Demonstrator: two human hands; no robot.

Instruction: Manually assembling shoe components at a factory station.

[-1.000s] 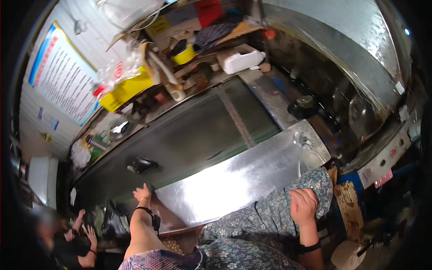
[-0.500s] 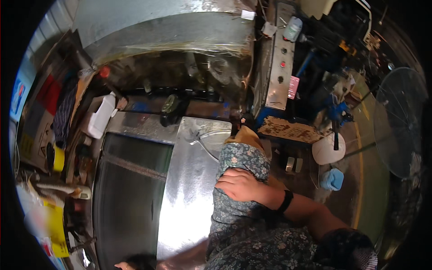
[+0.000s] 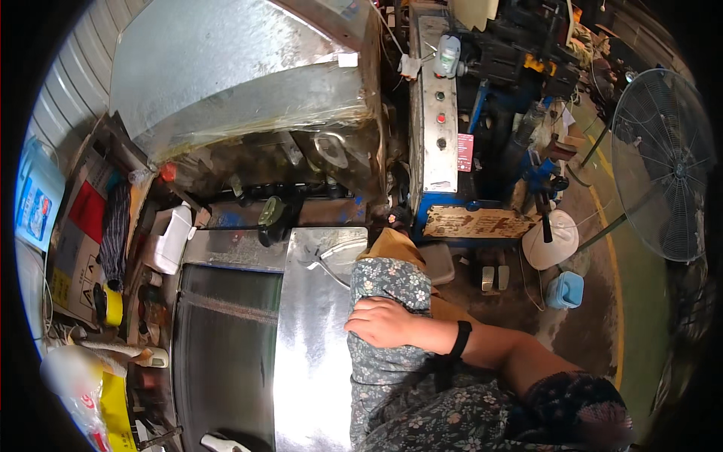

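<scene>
My right hand (image 3: 380, 322) rests palm down on my knee, its fingers lying over the grey floral apron (image 3: 388, 282) and holding nothing. A black band (image 3: 461, 339) circles that wrist. My left hand is out of the picture. Beside my knee lies a shiny metal plate (image 3: 316, 361), with a thin pale forked piece of tubing or cable (image 3: 325, 265) on its far end. Left of the plate runs a dark belt (image 3: 226, 361) with a lighter streak across it. A white object (image 3: 222, 443), cut off by the lower edge, lies over the belt's near end.
Beyond the belt stands a large metal housing (image 3: 248, 83). A control panel (image 3: 440, 113) with buttons rises at the far right. On the floor are a white bucket (image 3: 546, 245), a blue container (image 3: 565, 290) and foot pedals (image 3: 495, 278). A fan (image 3: 670, 166) stands farther right.
The view has shifted, bringing the fan and blue jug more into sight. My left hand, earlier at the lower edge, has left the picture; a white object shows there. My right hand stays on my knee.
</scene>
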